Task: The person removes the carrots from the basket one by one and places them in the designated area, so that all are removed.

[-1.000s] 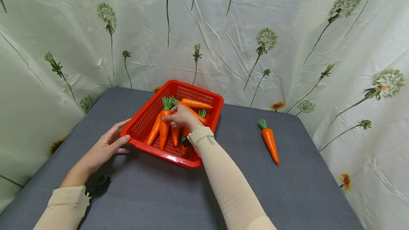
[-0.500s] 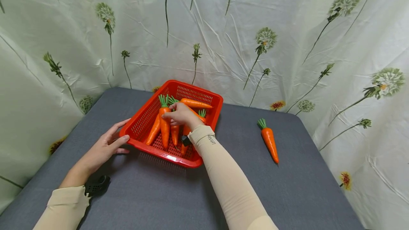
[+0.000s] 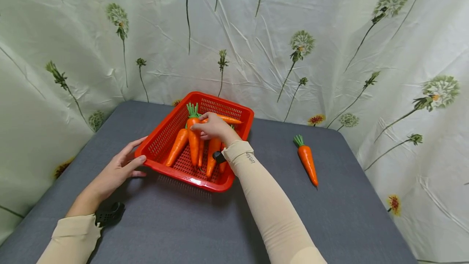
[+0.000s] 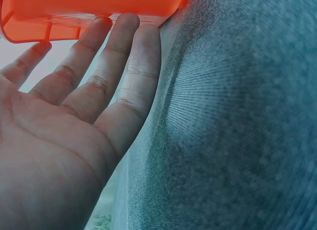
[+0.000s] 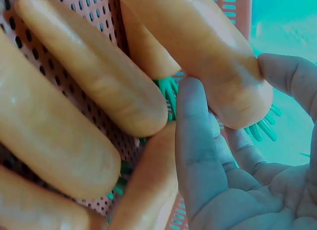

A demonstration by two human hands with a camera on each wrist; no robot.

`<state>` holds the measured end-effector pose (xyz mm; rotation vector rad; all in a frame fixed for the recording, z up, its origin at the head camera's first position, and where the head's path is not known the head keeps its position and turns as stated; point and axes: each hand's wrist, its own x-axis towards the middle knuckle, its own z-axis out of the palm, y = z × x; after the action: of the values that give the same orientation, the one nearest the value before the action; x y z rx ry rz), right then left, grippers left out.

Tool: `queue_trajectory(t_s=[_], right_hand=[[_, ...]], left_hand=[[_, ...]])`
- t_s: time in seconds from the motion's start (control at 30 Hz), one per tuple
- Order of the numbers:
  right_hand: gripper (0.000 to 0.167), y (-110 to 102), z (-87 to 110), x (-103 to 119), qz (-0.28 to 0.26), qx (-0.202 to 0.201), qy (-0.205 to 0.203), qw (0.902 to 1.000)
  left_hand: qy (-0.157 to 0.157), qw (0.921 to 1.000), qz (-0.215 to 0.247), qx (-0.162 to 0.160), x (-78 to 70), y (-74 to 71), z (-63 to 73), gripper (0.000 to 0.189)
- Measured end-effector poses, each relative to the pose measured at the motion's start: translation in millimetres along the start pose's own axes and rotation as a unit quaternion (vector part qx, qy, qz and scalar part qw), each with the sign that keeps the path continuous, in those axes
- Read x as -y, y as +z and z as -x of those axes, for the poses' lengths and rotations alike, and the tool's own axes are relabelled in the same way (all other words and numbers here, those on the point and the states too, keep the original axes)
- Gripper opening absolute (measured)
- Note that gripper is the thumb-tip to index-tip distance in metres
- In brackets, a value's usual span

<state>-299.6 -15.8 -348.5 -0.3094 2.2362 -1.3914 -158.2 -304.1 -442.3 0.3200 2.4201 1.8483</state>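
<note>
A red perforated plastic basket (image 3: 181, 177) holds several orange carrots with green tops. My right hand (image 3: 217, 128) is inside it, pinching one carrot (image 3: 194, 146) near its leafy end between thumb and fingers. In the right wrist view that carrot (image 5: 203, 46) is gripped at its thick end, with other carrots (image 5: 94, 66) lying beside and below. My left hand (image 3: 115, 173) touches the basket's near left corner. Seen from the left wrist, its fingers are nearly straight, the tips against the basket's outer wall (image 4: 99, 4).
A single carrot (image 3: 308, 163) lies on the grey cloth-covered table (image 3: 176, 227), right of the basket. Behind the table hangs a white curtain (image 3: 249, 44) printed with dandelions. My right forearm crosses over the basket's near right side.
My right hand has lifted the pinched carrot slightly and moved it a little toward the far side. The left hand stays at the basket's corner.
</note>
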Motion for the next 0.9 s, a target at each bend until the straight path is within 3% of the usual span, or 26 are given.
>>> queue_trajectory(t_s=[0.37,0.9], right_hand=[[0.053,-20.4,4.8,-1.5,-0.030,-0.015,0.004,0.9994],[0.051,-52.8,14.5,4.2,-0.005,-0.047,-0.002,0.9989]], left_hand=[[0.009,1.0000,0.000,-0.002,1.2,0.6,-0.6,0.065],[0.009,1.0000,0.000,-0.001,2.6,0.4,-0.9,0.066]])
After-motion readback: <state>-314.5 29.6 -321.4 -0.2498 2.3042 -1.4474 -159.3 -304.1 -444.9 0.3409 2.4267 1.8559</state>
